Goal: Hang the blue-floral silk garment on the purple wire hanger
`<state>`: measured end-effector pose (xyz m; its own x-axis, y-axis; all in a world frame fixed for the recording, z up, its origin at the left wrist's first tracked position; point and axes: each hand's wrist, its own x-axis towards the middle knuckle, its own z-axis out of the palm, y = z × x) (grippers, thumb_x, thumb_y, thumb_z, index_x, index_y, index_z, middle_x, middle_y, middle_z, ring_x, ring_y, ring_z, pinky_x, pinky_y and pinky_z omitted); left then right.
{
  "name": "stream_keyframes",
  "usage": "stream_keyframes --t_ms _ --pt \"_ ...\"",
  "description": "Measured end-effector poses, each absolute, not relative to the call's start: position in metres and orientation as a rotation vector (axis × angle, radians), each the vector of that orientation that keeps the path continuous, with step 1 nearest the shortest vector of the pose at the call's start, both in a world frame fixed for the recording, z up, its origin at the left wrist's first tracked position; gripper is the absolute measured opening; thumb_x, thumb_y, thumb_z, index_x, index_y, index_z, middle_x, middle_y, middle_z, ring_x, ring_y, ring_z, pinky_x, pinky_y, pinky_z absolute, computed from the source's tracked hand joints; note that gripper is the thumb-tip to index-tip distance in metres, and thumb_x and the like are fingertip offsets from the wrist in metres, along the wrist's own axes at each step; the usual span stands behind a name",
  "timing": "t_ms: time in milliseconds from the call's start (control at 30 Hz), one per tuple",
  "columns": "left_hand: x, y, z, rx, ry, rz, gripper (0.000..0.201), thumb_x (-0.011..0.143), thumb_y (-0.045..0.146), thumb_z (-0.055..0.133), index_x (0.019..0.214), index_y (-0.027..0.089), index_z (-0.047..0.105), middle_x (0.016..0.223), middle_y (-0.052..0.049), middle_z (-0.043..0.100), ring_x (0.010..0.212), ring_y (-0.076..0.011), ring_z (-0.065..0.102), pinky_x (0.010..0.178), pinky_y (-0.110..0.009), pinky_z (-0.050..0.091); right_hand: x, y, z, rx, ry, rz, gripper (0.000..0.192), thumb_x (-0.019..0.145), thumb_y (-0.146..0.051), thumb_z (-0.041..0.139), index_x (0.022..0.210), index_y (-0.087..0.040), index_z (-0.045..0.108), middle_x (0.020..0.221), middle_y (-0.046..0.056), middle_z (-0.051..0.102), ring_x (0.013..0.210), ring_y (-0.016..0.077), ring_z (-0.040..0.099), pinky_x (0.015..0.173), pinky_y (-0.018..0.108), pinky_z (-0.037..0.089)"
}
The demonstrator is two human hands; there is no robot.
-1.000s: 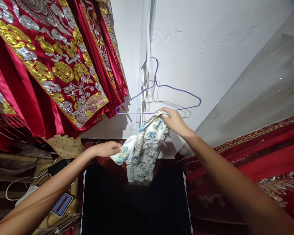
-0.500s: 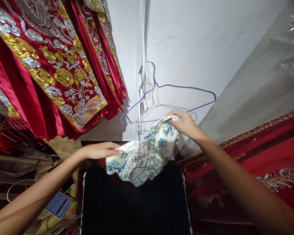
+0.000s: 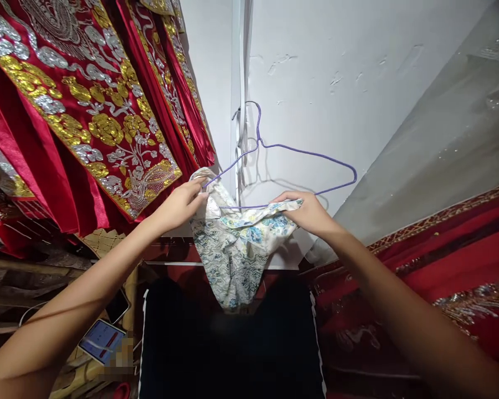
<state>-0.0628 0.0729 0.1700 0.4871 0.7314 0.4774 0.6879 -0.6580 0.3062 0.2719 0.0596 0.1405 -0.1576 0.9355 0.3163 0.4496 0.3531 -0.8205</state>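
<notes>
A floral cloth [image 3: 233,249], white with blue and green print, is held up by both hands in front of a white wall [image 3: 357,83]. The left hand [image 3: 178,206] is closed on the cloth's upper left corner, fingers pinched on the fabric at the left end of a purple wire hanger [image 3: 283,166]; that corner is seen raised to the hanger's left tip. The right hand [image 3: 310,213] is closed on the cloth's upper right edge, fingers pressed together on the fabric just below the hanger's bottom wire. Between the two hands the top edge is stretched along the bottom wire, and the rest of the cloth is left hanging toward 6 o'clock, bunched and tapering. The hanger is hooked at 12 o'clock from the cloth, by a white vertical strip [image 3: 238,111] on the wall, and is tilted, its right shoulder lying toward 2 o'clock. At 10 o'clock from the cloth, red garments [image 3: 87,111] with gold and silver embroidery are hung. At 3 to 4 o'clock, more red embroidered fabric [image 3: 461,260] is seen, with a sheer pale sheet [image 3: 441,144] above it. At 6 o'clock a black garment [image 3: 233,354] with white side stripes is noted. At 8 o'clock a phone [image 3: 102,341] with a lit screen is recorded lying among clutter.
</notes>
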Motion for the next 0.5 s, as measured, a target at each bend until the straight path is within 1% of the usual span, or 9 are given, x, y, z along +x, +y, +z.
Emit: stream_keyframes --t_ms 33,100,167,233,333,367,400,433,500 --pt "-0.056 0.077 0.172 2.615 1.207 0.958 0.026 0.099 0.036 0.046 0.086 0.017 0.058 0.130 -0.016 0.065 0.121 -0.0291 0.059 0.106 -0.045 0.044 0.268 0.056 0.140 -1.220 -1.770 0.752 0.028 0.068 -0.018 0.061 0.091 -0.018 0.078 0.093 0.007 0.075 0.077 0.0225 0.067 0.063 0.032 0.047" --pt "-0.043 0.085 0.173 2.547 1.135 1.111 0.016 0.098 0.028 0.048 0.104 0.017 0.058 0.116 -0.012 0.069 0.105 -0.0235 0.065 0.096 -0.038 0.049 0.263 0.051 0.141 -1.201 -1.802 0.774 0.034 0.069 -0.016 0.060 0.097 -0.021 0.079 0.101 0.006 0.076 0.086 0.0240 0.069 0.070 0.033 0.051" --pt "-0.036 0.094 0.174 2.496 1.120 1.250 0.028 0.096 0.019 0.046 0.123 0.017 0.054 0.104 -0.008 0.069 0.095 -0.0193 0.065 0.090 -0.033 0.049 0.265 0.047 0.144 -1.199 -1.856 0.698 0.044 0.069 -0.014 0.061 0.108 -0.023 0.078 0.111 0.006 0.075 0.098 0.0262 0.068 0.080 0.036 0.053" --pt "-0.036 0.102 0.174 2.500 1.144 1.294 0.033 0.094 0.013 0.043 0.123 0.017 0.057 0.096 -0.006 0.069 0.090 -0.0180 0.064 0.088 -0.031 0.048 0.275 0.046 0.149 -1.235 -1.848 0.527 0.057 0.071 -0.014 0.064 0.126 -0.024 0.071 0.112 0.007 0.074 0.100 0.0279 0.067 0.083 0.038 0.053" --pt "-0.044 0.110 0.176 2.584 1.198 1.261 0.027 0.093 0.013 0.042 0.109 0.016 0.064 0.097 -0.007 0.067 0.090 -0.0196 0.062 0.087 -0.031 0.047 0.300 0.048 0.159 -1.330 -1.646 0.255 0.077 0.072 -0.020 0.073 0.147 -0.021 0.053 0.095 0.009 0.074 0.083 0.0271 0.068 0.071 0.039 0.052" --pt "-0.047 0.111 0.177 2.610 1.218 1.260 0.025 0.095 0.015 0.042 0.107 0.016 0.064 0.099 -0.008 0.066 0.092 -0.0203 0.062 0.088 -0.032 0.047 0.309 0.049 0.163 -1.349 -1.581 0.191 0.081 0.071 -0.023 0.076 0.148 -0.019 0.051 0.091 0.008 0.073 0.079 0.0266 0.067 0.068 0.038 0.052" --pt "-0.051 0.112 0.178 2.635 1.235 1.259 0.024 0.096 0.017 0.042 0.106 0.016 0.064 0.102 -0.009 0.065 0.093 -0.0208 0.061 0.088 -0.033 0.047 0.318 0.050 0.167 -1.358 -1.542 0.149 0.079 0.070 -0.025 0.077 0.145 -0.018 0.053 0.089 0.009 0.072 0.078 0.0265 0.067 0.067 0.038 0.051" --pt "-0.054 0.112 0.180 2.659 1.245 1.261 0.024 0.097 0.018 0.042 0.105 0.017 0.064 0.104 -0.010 0.062 0.095 -0.0211 0.060 0.089 -0.033 0.047 0.326 0.051 0.171 -1.357 -1.533 0.140 0.071 0.070 -0.027 0.078 0.138 -0.017 0.060 0.089 0.010 0.072 0.079 0.0267 0.067 0.067 0.039 0.050" --pt "-0.060 0.112 0.183 2.692 1.253 1.284 0.022 0.097 0.018 0.043 0.103 0.017 0.064 0.110 -0.011 0.058 0.102 -0.0219 0.058 0.093 -0.035 0.046 0.338 0.051 0.180 -1.345 -1.582 0.225 0.046 0.069 -0.033 0.079 0.111 -0.017 0.075 0.088 0.011 0.073 0.080 0.0269 0.067 0.068 0.039 0.049"
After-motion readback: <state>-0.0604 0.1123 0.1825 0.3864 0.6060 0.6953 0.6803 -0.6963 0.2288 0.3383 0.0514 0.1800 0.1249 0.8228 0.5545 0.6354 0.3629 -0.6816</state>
